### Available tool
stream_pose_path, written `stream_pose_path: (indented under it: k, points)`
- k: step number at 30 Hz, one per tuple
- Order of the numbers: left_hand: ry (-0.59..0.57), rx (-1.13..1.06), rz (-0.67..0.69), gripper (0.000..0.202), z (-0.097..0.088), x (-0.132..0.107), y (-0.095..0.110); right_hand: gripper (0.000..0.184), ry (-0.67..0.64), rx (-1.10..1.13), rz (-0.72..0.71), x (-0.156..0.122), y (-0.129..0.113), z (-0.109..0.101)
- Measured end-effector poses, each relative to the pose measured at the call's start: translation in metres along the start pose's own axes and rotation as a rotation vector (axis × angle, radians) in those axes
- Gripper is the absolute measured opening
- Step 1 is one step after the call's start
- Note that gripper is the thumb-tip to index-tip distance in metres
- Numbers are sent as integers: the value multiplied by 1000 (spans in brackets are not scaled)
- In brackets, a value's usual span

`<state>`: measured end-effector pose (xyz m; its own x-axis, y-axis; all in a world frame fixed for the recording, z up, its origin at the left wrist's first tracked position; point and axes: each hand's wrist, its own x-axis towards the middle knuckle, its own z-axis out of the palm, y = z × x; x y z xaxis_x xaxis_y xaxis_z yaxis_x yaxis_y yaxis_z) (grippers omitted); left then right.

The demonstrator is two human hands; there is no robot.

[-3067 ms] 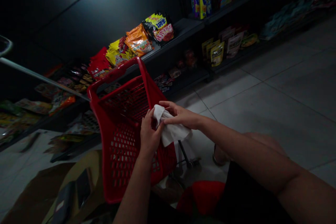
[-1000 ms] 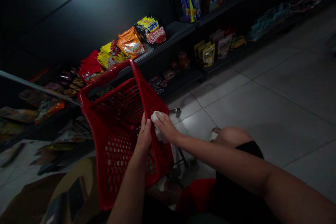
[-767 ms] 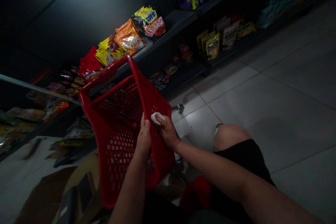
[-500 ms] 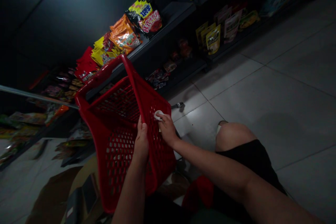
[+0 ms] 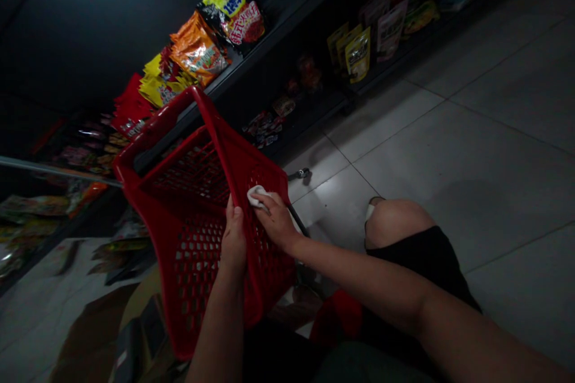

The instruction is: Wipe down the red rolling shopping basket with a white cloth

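Dark shelves (image 5: 265,18) with bright snack bags (image 5: 197,51) behind the red basket (image 5: 211,128). Pale floor tiles (image 5: 453,149) to the right of the basket, a bare knee (image 5: 395,224) below and right of it, and brown card (image 5: 85,335) below and left of it.

Basket tilted, not flat, and held up in front of the body. Left hand (image 5: 233,239) closed tight on the basket's side wall. Right hand (image 5: 275,221) curled over a small white cloth (image 5: 256,196), pressing it onto the same wall, between the two hands.

Basket likely light and stiff, easy to hold by the rim or the holes. Cloth soft and bunched, best pinched or held flat under the fingers. Wet or dry: hard to tell.
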<state>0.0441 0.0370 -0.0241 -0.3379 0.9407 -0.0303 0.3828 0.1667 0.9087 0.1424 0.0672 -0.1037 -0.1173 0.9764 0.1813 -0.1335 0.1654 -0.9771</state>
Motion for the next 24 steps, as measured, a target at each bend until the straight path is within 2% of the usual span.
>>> stream_pose_path:
  k: [2,3,7,10,13,17,19,21,24]
  points:
    - [5,0,7,64,0,1,-2,49,-76,-19,-86,-5,-8,-1]
    - [3,-3,12,64,-1,1,-2,51,-93,-35,-81,-8,-5,-2]
    - [0,28,48,64,-2,2,-4,52,-67,-79,120,-17,25,-6]
    - [3,-9,28,63,-2,3,-4,48,-104,-138,210,-16,34,-5]
    - [-19,-79,22,64,-2,4,-4,55,-183,-196,258,-5,25,-6]
    - [0,-78,20,64,-1,5,-4,50,-263,-233,333,10,1,-9]
    - [24,-97,-2,62,-1,6,-2,52,-265,-203,285,6,-13,-8]
    - [52,-110,-22,61,0,5,0,57,-256,-138,140,-7,-25,-8]
    - [79,-75,-38,60,1,1,7,64,-320,-77,-70,-32,-24,-14]
